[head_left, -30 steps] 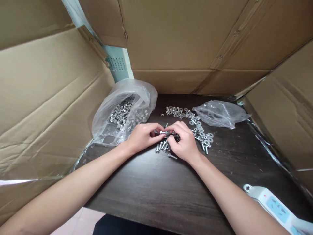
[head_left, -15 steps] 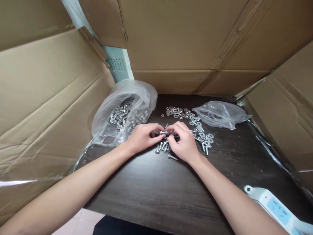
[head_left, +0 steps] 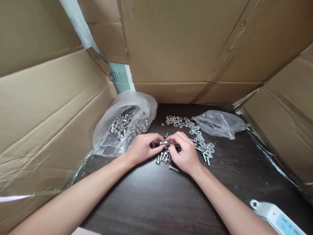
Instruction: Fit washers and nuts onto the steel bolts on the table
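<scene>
a small metal bolt (head_left: 163, 143) lies between the two hands, just above the dark worktop (head_left: 144, 199); the left hand (head_left: 143, 148), on the bolt's left, is curled with thumb and fingertips nearly meeting, and pinches it; the right hand (head_left: 184, 153), on the bolt's right, has bent fingers and thumb close to its other end, though i cannot tell whether they grip it; loose bolts (head_left: 164, 157) lie just nearer the person than the bolt; washers (head_left: 209, 148) spread to its right; a clear bag (head_left: 144, 99) with more bolts stands left and beyond it.
</scene>
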### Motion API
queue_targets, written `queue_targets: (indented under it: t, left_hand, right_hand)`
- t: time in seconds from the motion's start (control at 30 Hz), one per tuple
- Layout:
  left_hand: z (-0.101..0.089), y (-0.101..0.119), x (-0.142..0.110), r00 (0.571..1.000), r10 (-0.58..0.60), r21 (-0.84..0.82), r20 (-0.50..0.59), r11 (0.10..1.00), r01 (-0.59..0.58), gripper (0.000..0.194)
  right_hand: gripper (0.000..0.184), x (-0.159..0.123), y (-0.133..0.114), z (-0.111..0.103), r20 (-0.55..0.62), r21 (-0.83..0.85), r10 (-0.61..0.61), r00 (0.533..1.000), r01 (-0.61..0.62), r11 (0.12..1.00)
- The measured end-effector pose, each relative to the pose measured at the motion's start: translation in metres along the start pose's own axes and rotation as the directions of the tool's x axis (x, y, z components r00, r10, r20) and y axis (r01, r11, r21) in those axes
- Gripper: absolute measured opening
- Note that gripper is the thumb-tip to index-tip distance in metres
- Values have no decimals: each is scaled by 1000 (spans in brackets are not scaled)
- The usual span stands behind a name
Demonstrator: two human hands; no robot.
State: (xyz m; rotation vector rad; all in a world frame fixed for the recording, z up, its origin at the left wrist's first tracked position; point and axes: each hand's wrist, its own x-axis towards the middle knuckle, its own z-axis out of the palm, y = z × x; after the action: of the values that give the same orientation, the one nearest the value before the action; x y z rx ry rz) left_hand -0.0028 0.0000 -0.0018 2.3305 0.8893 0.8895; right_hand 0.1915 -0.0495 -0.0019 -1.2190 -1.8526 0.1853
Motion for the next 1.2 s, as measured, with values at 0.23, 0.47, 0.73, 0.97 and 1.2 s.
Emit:
queue_targets:
  t: [0.23, 0.47, 0.73, 0.97, 1.2]
  left_hand:
    - [0, 0, 0, 1000, 18, 9, -3, 1000, -18, 12]
    - [1, 0, 1, 1000, 11, 5, -8, 1000, -11, 11]
    - [1, -1, 1, 1000, 22, -2, -17, 1000, -22, 12]
    - [1, 1, 2, 1000, 12, 8, -16, 1000, -12, 11]
    - [1, 0, 2, 999, 27, 2, -26, 1000, -27, 12]
  right_hand:
    - [21, 0, 1, 0, 9, -11, -1, 1000, 2, 1000]
    - [21, -1, 1, 0, -28, 29, -16, 999, 17, 999]
    - [23, -1, 5, 3, -6, -41, -8, 1000, 8, 999]
    - [24, -1, 2, 1, -34, -11, -30, 999, 30, 1000]
    - [26, -1, 5, 2, 3, -37, 9, 1000, -9, 999]
